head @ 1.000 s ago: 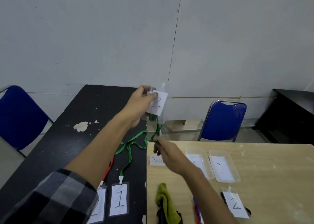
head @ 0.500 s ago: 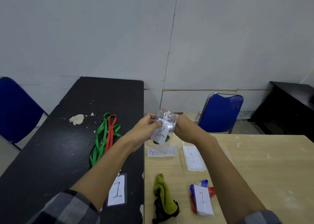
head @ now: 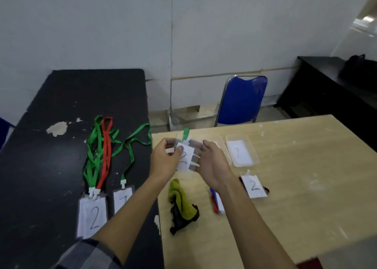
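Observation:
A clear badge holder (head: 190, 164) with a white card marked "2" (head: 185, 157) hangs in the air over the near-left corner of the wooden table (head: 295, 166). My left hand (head: 164, 162) pinches the card's left edge between thumb and fingers. On the holder's right side is my right hand (head: 214, 164), gripping it with fingers that show through the plastic from behind. A green lanyard (head: 138, 140) is clipped to the holder's top and trails left onto the black table (head: 51, 166).
On the black table lie green and red lanyards (head: 100, 152) with badges marked "2" (head: 91, 215) and "1" (head: 122, 199). The wooden table holds a clear tray (head: 240, 150), another "2" badge (head: 254, 186), a yellow-and-black cloth (head: 181, 205) and a red-blue lanyard bundle (head: 214, 202). Behind stands a blue chair (head: 242, 101).
The badge came down from high in my left hand to just above the wooden table. My right hand left the lanyard and took the holder's right side. The view tilted down.

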The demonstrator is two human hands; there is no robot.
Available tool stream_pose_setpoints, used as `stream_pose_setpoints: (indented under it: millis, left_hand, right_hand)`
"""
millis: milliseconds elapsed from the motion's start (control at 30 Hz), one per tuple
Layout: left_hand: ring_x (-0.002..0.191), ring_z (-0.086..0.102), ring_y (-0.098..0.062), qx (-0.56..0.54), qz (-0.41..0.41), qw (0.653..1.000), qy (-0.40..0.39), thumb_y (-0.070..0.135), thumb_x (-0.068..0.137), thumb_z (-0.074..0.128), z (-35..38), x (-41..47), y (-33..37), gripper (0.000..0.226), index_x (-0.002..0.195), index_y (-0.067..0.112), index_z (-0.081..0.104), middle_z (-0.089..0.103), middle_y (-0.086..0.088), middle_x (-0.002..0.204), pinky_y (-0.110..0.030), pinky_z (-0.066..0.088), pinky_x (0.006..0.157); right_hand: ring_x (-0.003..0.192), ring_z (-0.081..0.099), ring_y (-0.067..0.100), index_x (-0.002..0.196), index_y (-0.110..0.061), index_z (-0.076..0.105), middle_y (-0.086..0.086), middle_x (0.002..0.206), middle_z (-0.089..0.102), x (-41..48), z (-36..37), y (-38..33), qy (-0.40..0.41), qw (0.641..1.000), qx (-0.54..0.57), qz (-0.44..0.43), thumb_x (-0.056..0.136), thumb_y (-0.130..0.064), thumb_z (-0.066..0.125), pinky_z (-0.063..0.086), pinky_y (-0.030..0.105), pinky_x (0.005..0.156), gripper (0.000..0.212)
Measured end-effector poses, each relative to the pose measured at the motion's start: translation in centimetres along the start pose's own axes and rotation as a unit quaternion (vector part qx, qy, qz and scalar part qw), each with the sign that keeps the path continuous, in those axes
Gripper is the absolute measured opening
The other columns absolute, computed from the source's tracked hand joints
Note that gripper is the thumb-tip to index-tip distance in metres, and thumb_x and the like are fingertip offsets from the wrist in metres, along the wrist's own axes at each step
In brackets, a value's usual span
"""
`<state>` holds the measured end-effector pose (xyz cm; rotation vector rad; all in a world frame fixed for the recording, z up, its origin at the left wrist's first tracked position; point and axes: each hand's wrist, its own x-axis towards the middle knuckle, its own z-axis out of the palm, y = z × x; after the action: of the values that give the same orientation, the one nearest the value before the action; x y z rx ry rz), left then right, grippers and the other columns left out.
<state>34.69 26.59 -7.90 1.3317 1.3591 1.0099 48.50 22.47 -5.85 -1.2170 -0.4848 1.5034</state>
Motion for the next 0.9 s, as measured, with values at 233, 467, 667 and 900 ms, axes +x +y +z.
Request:
stream_pose_setpoints:
  millis: [233,467,667,900]
  left_hand:
    - [0.094,0.060,-0.002,0.005,-0.043,0.998,-0.041,0.020,0.097,0.063,6.3,-4.6,-2.9,0.045,0.137,0.026,0.044,0.054,0.008,0.125,-0.011,0.048,0.069]
    - [0.099,0.059,-0.006,0.107,-0.005,0.987,-0.119,0.017,0.098,0.058,11.2,-6.8,-5.7,0.026,0.123,0.023,0.061,0.062,0.005,0.117,-0.013,0.044,0.077]
    - [0.084,0.061,-0.004,0.137,-0.045,0.978,-0.149,0.029,0.099,0.057,12.3,-6.6,-7.4,0.020,0.119,0.028,0.060,0.065,0.007,0.100,-0.022,0.048,0.067]
    - [0.086,0.050,0.004,0.275,-0.081,0.944,-0.162,0.025,0.098,0.058,10.7,-6.3,-13.1,0.031,0.128,0.017,0.058,0.054,-0.003,0.132,-0.024,0.040,0.082]
  right_hand:
    - [0.103,0.071,0.026,0.127,-0.021,0.061,0.007,0.110,0.075,-2.6,-5.7,5.0,0.093,0.994,-0.049,-0.014,0.096,-0.007,0.062,0.059,0.042,0.087,0.034]
    - [0.094,0.074,0.023,0.118,-0.023,0.066,0.004,0.105,0.075,-4.5,-11.6,6.7,0.193,0.979,-0.065,0.000,0.090,-0.005,0.065,0.062,0.045,0.076,0.034]
    - [0.086,0.071,0.024,0.112,-0.016,0.067,0.012,0.108,0.071,-3.8,-17.5,6.3,0.225,0.974,-0.033,0.023,0.090,0.004,0.063,0.057,0.032,0.067,0.030]
    - [0.084,0.067,0.014,0.124,-0.015,0.057,0.007,0.106,0.068,0.7,-25.4,3.9,0.278,0.939,-0.202,0.009,0.093,0.003,0.059,0.056,0.024,0.068,0.036]
